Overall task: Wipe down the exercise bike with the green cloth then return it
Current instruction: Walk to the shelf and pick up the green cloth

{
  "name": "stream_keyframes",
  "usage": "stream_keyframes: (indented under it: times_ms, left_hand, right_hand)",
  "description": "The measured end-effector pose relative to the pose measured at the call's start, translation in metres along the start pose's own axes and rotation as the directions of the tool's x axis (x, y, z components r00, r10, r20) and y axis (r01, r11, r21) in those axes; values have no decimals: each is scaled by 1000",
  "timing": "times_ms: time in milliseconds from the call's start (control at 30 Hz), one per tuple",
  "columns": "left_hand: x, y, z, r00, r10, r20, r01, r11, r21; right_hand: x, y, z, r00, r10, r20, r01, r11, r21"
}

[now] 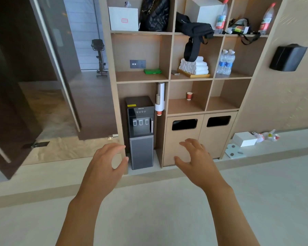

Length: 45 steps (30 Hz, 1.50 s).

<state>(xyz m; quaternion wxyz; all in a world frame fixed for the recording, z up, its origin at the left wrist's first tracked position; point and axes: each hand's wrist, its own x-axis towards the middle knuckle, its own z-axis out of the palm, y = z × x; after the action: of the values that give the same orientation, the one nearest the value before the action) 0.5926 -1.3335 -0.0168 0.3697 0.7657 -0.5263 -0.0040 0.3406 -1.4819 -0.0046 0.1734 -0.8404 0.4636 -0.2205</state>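
One green cloth (152, 71), one exercise bike (99, 57), two empty hands.

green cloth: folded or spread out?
Folded. The green cloth lies as a flat, compact rectangle on the shelf beside the wall socket, above the water dispenser. Neither hand touches it.

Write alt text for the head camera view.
Two empty hands, left hand and right hand, reach toward a wooden shelf unit where a folded green cloth lies. An exercise bike stands beyond the open doorway at left.
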Motion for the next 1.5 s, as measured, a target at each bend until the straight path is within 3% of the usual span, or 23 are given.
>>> stream_keyframes:
  times_ms: [300,667,1167,1500]
  left_hand:
    - [103,46,79,999,-46,-1,46,999,11]
    - [220,16,125,997,-80,1,80,995,53]
    - [452,-105,142,998,-59,32,59,998,-3]
    - [543,-162,156,995,-81,61,84,995,-45]
  right_hand:
    - [127,78,-19,999,-27,29,26,999,23]
    - [256,116,18,996,-33,81,26,996,81]
    - [483,61,89,999,-34,43,31,998,51]
    - [577,35,130,997,-47,58,42,996,76]
